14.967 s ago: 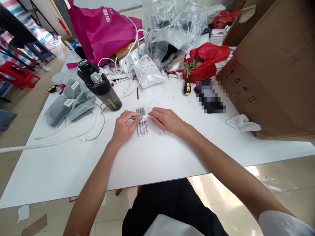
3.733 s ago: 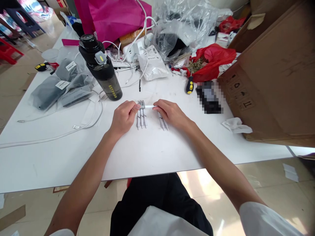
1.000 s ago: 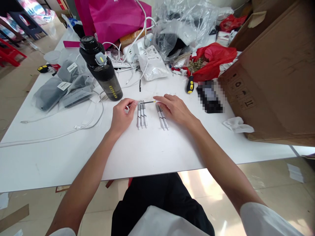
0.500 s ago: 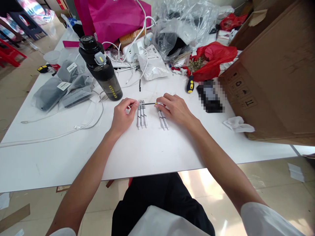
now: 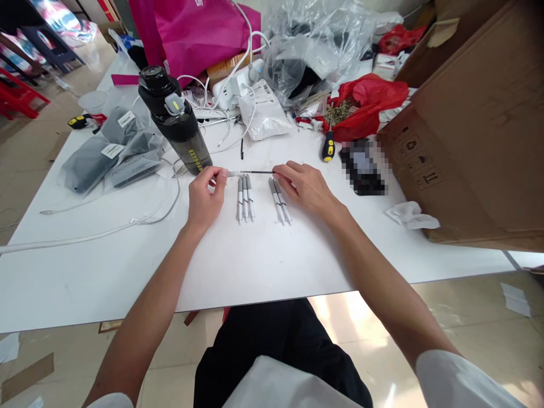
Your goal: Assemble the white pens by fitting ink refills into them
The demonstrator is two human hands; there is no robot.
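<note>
My left hand [image 5: 205, 195] pinches the grey end of a pen part [image 5: 232, 174] held level above the white table [image 5: 255, 260]. From that part a thin black refill [image 5: 255, 172] runs right to the fingertips of my right hand [image 5: 304, 187], which pinch its other end. Under the refill lie three white-and-grey pens [image 5: 245, 198] side by side. Two more pens [image 5: 279, 201] lie just under my right hand.
A black water bottle [image 5: 178, 124] stands just left of my left hand, with grey pouches [image 5: 106, 158] and white cables [image 5: 140, 218] beyond. A yellow-black screwdriver [image 5: 327, 148], red bag [image 5: 365, 105], large cardboard box [image 5: 476, 124], crumpled tissue [image 5: 410, 215] and magenta bag [image 5: 191, 34] ring the spot.
My hands have drawn apart: the left hand moved left with the grey barrel end, so more of the black refill shows between them. The pens on the table have not moved.
</note>
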